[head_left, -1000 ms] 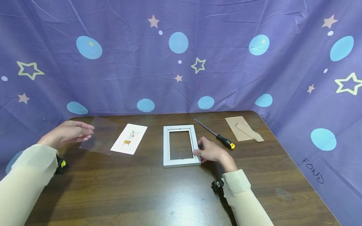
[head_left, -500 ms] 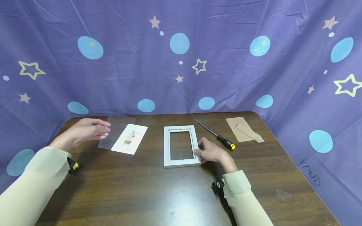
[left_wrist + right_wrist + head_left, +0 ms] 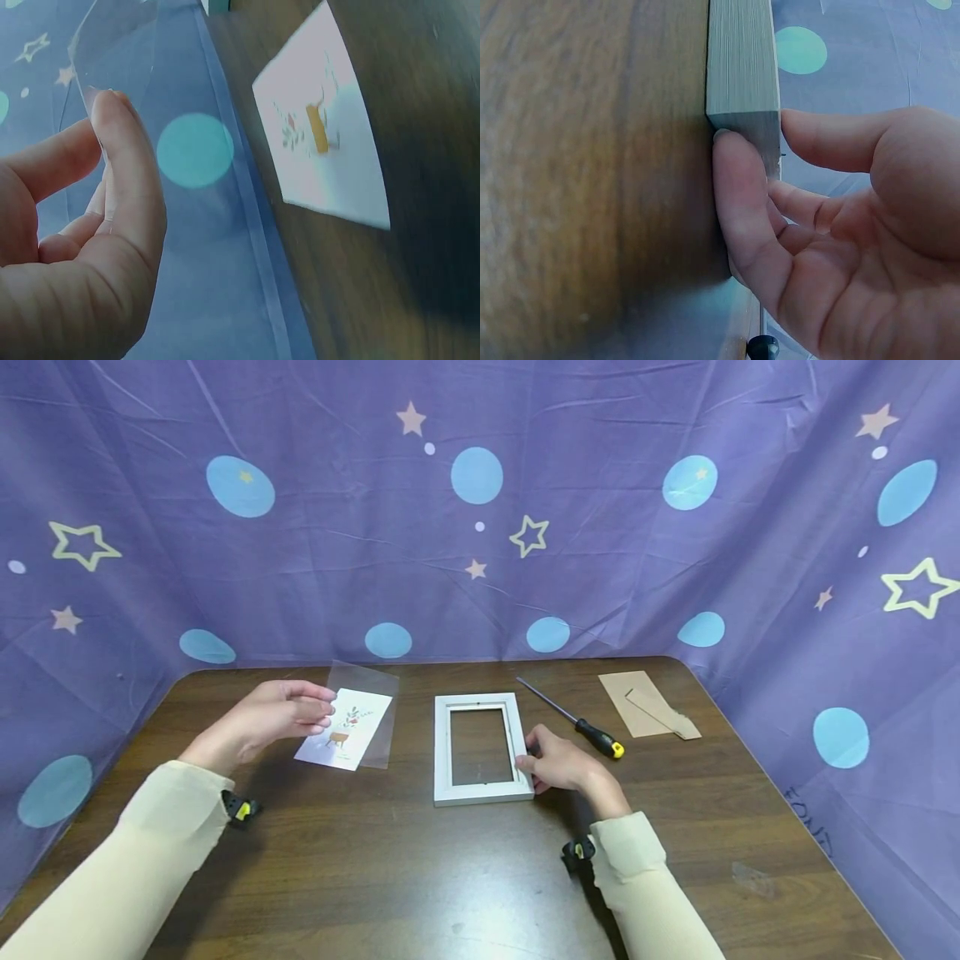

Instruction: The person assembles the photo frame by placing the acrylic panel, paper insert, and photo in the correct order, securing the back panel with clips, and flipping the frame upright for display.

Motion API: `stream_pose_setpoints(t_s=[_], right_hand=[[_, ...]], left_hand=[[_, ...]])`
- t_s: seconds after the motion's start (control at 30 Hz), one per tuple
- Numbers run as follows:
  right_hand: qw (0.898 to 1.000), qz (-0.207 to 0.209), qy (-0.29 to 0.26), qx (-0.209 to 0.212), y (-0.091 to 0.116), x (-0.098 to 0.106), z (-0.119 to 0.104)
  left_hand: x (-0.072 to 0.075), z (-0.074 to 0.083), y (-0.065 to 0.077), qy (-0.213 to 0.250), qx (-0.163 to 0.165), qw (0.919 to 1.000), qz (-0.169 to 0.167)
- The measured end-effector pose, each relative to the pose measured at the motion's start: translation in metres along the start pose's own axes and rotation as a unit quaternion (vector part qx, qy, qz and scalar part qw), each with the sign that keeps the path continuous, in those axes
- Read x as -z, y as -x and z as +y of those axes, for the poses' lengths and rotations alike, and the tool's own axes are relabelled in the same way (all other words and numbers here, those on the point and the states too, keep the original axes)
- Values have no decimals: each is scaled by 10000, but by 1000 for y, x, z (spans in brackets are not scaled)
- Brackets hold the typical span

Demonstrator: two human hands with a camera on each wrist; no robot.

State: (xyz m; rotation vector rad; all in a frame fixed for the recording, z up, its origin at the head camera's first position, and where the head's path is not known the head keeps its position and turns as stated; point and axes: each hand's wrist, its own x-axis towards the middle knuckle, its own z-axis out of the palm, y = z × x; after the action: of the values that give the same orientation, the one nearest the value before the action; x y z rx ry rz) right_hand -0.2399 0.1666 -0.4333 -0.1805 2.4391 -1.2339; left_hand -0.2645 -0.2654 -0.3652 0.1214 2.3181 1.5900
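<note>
My left hand (image 3: 273,718) pinches a clear plastic sheet (image 3: 384,727) by its edge between thumb and fingers. The sheet is held raised, overlapping a white card (image 3: 356,745) with a printed plant and brown pot in the head view. In the left wrist view, the sheet (image 3: 120,45) rises from the fingertips, and the card (image 3: 345,176) lies apart on the table. A white picture frame (image 3: 442,752) lies flat at mid table. At its right side, near the lower corner, my right hand (image 3: 562,760) grips it, thumb on top and fingers against the outer edge.
To the right of the frame lies a screwdriver (image 3: 597,737) with a black and yellow handle. Farther right is a tan backing board (image 3: 626,697) with a stand leg. A small clear scrap (image 3: 752,878) lies near the table's right edge. A purple curtain (image 3: 315,527) hangs behind.
My left hand has carried the clear sheet rightward, from left of the card to over it. My right hand and the frame have stayed in place.
</note>
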Motion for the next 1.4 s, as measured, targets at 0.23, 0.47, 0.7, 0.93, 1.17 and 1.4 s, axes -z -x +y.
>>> stream_pose_setpoints(t_s=[0.23,0.47,0.7,0.93,1.17,1.4], right_hand=[[10000,-14,-33,59,1,0,-1],[10000,0,5,56,-1,0,0],[10000,-7,-47,61,-2,0,3],[10000,3,-17,48,-3,-1,2],[10000,2,-43,77,-3,0,2],[10000,-21,-25,84,-2,1,2]], left_hand=[[-25,0,-5,399,-32,9992,-69],[-51,2,-13,612,-124,9980,-130],[-74,4,-20,816,-251,9960,-258],[-94,3,-26,938,-246,9949,-279],[-108,3,-31,1040,-191,9940,-290],[-123,4,-42,1117,-199,9931,-300]])
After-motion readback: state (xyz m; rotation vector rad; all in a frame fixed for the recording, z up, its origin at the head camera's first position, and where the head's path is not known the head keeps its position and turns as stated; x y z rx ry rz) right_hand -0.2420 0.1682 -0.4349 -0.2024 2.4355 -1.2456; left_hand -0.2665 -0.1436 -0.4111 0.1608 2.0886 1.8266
